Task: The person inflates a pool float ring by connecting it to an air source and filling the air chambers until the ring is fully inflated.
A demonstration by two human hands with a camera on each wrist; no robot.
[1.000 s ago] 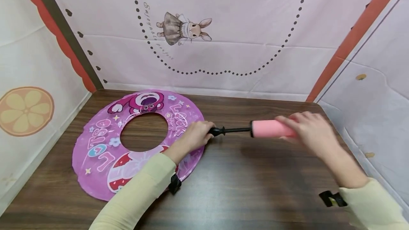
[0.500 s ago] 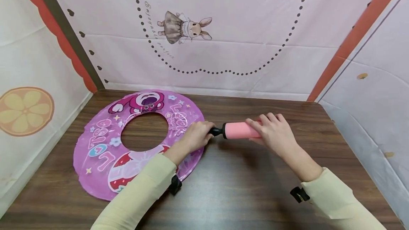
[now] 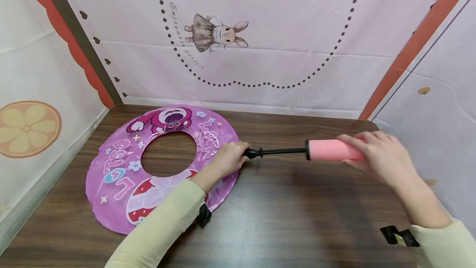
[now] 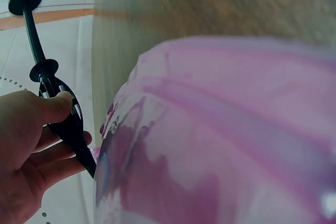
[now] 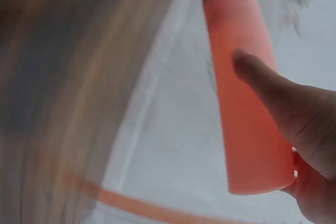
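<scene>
Two pale sleeves: they reach in over the near part of the desk, each with a small black strap beside it.
Right hand: its fingers and thumb are clamped around the pink tube of a hand pump, at the end far from the rod.
Left hand: its fingers are clamped on the black nozzle, with the thumb pressed on the side, as the left wrist view shows.
Black rod: half a second ago it was hidden, with the tube against the nozzle; now the tube is drawn away to the right and the rod shows long. I judge this is the pulling part of a pump stroke.
Swim ring: it lies on the left half of the desk, partly under the left arm, and has kept its place. The nozzle points to its right edge; whether it sits in a valve I cannot tell. The outer edge is wrinkled, so probably more air is needed.
Ring letters: "LOTSO" on the left side, "LOOK" on the right; the smaller word below is not clear.
Back cloth: behind the desk, with a sideways rabbit and the words "Enjoyable perfect".
Pump brand: I can read none.
</scene>
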